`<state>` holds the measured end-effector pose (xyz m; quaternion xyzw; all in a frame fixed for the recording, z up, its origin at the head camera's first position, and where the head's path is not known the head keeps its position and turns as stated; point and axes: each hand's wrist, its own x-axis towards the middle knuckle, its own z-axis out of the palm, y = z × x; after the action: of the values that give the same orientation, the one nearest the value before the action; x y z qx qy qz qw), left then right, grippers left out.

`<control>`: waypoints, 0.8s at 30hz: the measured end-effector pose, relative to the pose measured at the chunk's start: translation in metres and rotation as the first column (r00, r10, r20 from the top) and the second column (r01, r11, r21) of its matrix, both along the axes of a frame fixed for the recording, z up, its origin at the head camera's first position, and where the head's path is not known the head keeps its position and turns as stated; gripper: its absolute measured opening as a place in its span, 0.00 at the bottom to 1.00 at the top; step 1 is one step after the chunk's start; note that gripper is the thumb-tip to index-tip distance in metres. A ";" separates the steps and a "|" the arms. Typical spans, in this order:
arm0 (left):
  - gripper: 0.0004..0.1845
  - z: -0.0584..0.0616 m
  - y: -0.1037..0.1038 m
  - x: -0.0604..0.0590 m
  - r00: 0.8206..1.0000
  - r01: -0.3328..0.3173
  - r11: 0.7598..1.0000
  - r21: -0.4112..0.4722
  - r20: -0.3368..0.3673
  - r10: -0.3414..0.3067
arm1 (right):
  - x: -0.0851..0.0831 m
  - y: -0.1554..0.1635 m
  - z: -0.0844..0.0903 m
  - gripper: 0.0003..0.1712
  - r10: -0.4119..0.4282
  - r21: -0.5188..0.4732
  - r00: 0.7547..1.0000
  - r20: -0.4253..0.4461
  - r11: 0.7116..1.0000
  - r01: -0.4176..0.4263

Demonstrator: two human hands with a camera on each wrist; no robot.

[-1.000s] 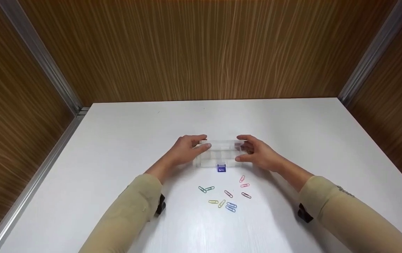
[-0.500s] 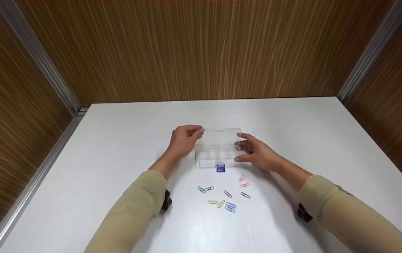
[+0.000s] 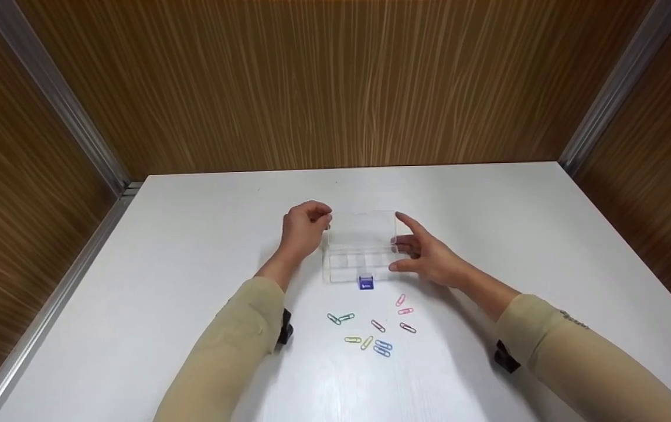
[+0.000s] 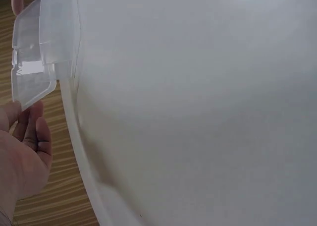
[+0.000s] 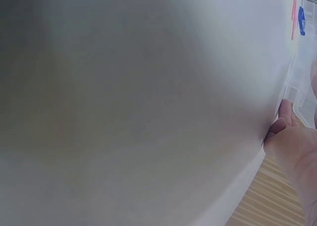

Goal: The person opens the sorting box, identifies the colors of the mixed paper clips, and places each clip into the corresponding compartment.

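A clear plastic compartment box [image 3: 344, 274] stands in the middle of the table with its lid [image 3: 363, 228] raised at the back. A purple latch [image 3: 366, 283] hangs at its front. My left hand [image 3: 305, 227] pinches the lid's left corner between thumb and fingers; the left wrist view shows the same grip on the transparent lid [image 4: 30, 77]. At the right end, my right hand [image 3: 433, 258] holds the box, thumb by the front and lower fingers curled at the side. Its index finger reaches the lid's upper right corner. Faint dividers show inside the box.
In front of the box lie several paper clips: green [image 3: 334, 319], pink [image 3: 405, 311], red [image 3: 378, 326], yellow [image 3: 353, 340] and blue [image 3: 382, 349]. Wood-patterned panels [image 3: 335, 82] close off the white table [image 3: 194, 234] at the back and both sides.
My left hand has moved from the box's left side up to the lid's corner, and the lid has swung up and back. The right hand stays at the box, its index finger now raised.
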<state>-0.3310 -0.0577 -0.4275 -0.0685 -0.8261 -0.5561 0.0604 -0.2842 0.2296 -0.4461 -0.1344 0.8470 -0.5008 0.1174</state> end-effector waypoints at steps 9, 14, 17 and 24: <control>0.22 -0.003 -0.003 0.004 0.990 0.126 0.968 -0.216 0.082 -0.110 | 0.003 0.000 0.001 0.53 0.014 0.041 1.000 -0.017 0.999 -0.013; 0.35 -0.002 -0.008 0.014 0.977 0.194 0.906 -0.377 0.152 -0.146 | 0.002 0.002 0.000 0.52 0.028 0.046 0.999 -0.029 0.999 -0.027; 0.38 -0.002 -0.013 0.020 0.978 0.198 0.894 -0.402 0.135 -0.156 | 0.002 0.002 0.000 0.53 0.029 0.046 0.999 -0.032 0.999 -0.027; 0.37 0.001 -0.025 0.036 0.971 0.237 0.882 -0.408 0.069 -0.229 | 0.000 0.003 0.000 0.54 0.014 0.064 1.000 -0.015 0.998 -0.013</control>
<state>-0.2948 -0.0825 -0.4263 -0.1733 -0.9111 -0.3728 -0.0303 -0.2840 0.2324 -0.4464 -0.1401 0.8626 -0.4715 0.1186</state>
